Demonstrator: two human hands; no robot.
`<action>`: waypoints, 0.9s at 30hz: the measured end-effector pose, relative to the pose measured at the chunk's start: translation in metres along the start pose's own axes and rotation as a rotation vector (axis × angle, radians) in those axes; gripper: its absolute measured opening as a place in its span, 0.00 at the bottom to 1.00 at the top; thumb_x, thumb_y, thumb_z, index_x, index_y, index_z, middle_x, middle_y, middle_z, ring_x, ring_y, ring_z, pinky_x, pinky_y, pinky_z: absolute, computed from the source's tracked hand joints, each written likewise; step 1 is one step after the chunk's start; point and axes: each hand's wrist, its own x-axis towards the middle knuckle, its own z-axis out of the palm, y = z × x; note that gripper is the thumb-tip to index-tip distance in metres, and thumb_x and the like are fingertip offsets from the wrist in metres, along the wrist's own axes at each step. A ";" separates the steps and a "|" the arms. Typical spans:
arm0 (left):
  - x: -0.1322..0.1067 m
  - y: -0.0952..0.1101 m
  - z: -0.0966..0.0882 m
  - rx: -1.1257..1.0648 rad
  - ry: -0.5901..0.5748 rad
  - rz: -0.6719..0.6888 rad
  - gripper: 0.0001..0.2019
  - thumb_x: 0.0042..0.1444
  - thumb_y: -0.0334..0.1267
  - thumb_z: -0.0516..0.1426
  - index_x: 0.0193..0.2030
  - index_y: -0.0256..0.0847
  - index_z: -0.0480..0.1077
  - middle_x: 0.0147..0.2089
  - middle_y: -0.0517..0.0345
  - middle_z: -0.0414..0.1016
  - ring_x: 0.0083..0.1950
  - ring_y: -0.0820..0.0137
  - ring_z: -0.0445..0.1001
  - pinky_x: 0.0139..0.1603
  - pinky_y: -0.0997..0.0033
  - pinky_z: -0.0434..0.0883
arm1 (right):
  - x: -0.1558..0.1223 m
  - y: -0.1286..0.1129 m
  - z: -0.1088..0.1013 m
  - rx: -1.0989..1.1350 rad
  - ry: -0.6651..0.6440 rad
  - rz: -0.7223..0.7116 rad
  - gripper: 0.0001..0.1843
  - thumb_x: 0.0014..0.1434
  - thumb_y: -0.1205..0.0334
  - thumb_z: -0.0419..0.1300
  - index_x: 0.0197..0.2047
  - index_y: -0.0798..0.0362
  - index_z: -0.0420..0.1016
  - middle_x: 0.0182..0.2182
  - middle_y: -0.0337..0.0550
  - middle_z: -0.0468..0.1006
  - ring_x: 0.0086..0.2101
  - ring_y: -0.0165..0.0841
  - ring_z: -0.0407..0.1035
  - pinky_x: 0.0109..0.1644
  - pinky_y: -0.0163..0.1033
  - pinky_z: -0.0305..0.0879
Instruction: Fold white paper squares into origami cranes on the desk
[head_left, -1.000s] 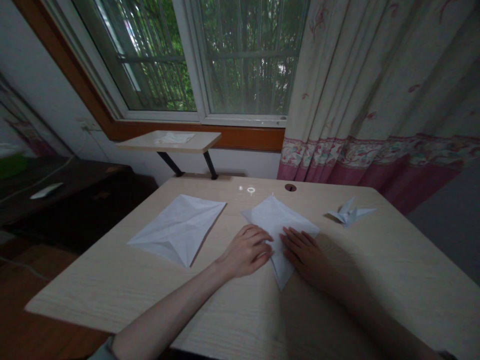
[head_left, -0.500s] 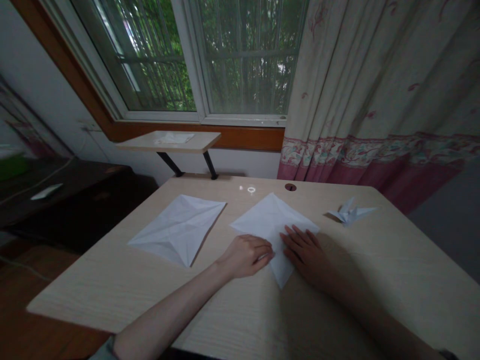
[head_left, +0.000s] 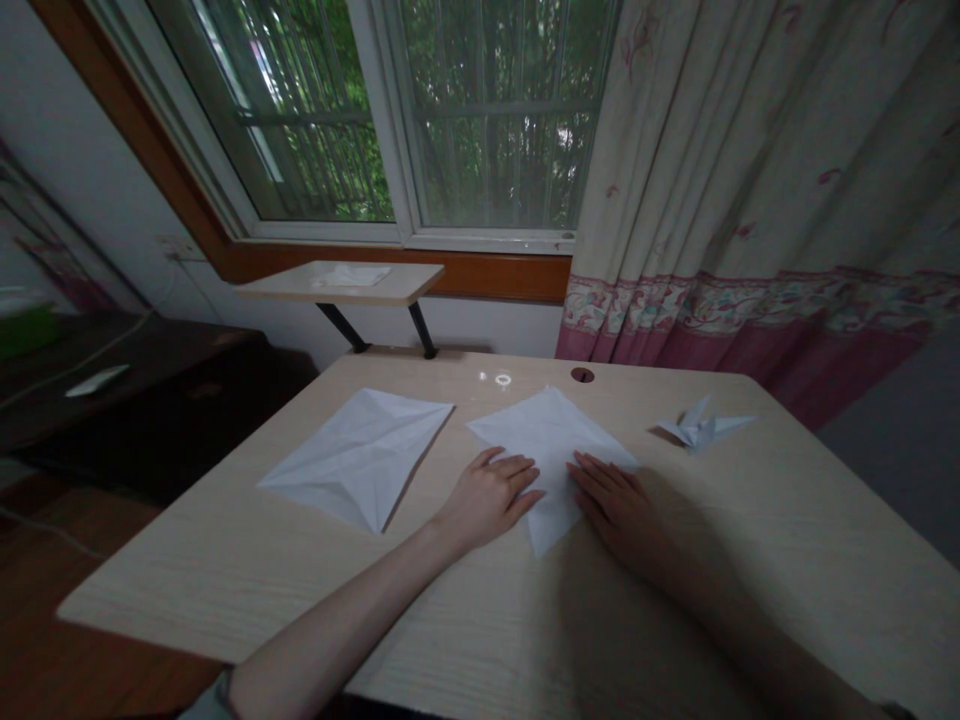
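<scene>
Folded sheet: a white paper sheet (head_left: 551,450), folded into a kite-like diamond with sharp corners; its edges look crisp and its surface lies flat.
Location of sheet: on the desk, right of centre, between the hands, with its lowest tip pointing toward the person.
Left hand: the left hand (head_left: 487,497) lies open and flat, palm down, with its fingers spread. It overlaps the sheet's lower left edge and is not gripping.
Right hand: the right hand (head_left: 611,508), in shadow, lies open and flat, palm down, with its fingers spread. Its fingertips rest on the sheet's lower right edge, without a pinch.
Second sheet: a creased white paper diamond (head_left: 360,458) lies flat left of the left hand, with fold lines meeting near its middle.
Paper crane: a small white origami crane (head_left: 701,427) sits right of the folded sheet, well clear of the right hand.
Work surface: a pale wood-grain desk (head_left: 225,570) bears all three paper items, with a round cable hole (head_left: 582,375) near its far edge.
Behind desk: a small wall shelf (head_left: 341,282), a barred window (head_left: 480,110) and a floral curtain with a pink border (head_left: 750,220).
</scene>
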 end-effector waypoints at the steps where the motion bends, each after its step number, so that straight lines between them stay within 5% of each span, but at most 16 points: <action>1: 0.000 0.000 0.000 0.013 -0.002 -0.015 0.18 0.71 0.47 0.50 0.58 0.42 0.72 0.61 0.51 0.75 0.62 0.62 0.73 0.67 0.53 0.62 | 0.000 -0.001 -0.001 0.007 -0.010 0.006 0.23 0.70 0.63 0.46 0.63 0.51 0.70 0.62 0.49 0.71 0.62 0.40 0.64 0.63 0.53 0.64; 7: 0.000 -0.002 0.004 0.061 -0.028 -0.110 0.20 0.69 0.47 0.52 0.61 0.40 0.70 0.64 0.50 0.71 0.67 0.56 0.67 0.63 0.53 0.68 | 0.001 -0.004 -0.008 0.044 -0.111 0.029 0.22 0.68 0.58 0.51 0.63 0.47 0.70 0.64 0.47 0.68 0.62 0.42 0.64 0.61 0.55 0.65; 15: -0.001 -0.007 0.006 0.038 -0.047 -0.114 0.19 0.69 0.43 0.53 0.63 0.41 0.68 0.67 0.55 0.68 0.69 0.61 0.65 0.68 0.58 0.65 | 0.004 -0.004 -0.009 0.088 -0.100 0.039 0.19 0.66 0.60 0.57 0.58 0.46 0.76 0.59 0.45 0.75 0.58 0.43 0.69 0.62 0.56 0.65; 27: -0.003 -0.001 0.003 -0.171 0.124 -0.005 0.13 0.68 0.42 0.53 0.51 0.43 0.76 0.51 0.58 0.81 0.52 0.66 0.79 0.54 0.65 0.75 | 0.000 0.003 -0.004 0.121 0.061 -0.020 0.15 0.66 0.63 0.57 0.53 0.45 0.80 0.50 0.43 0.82 0.50 0.41 0.76 0.56 0.51 0.72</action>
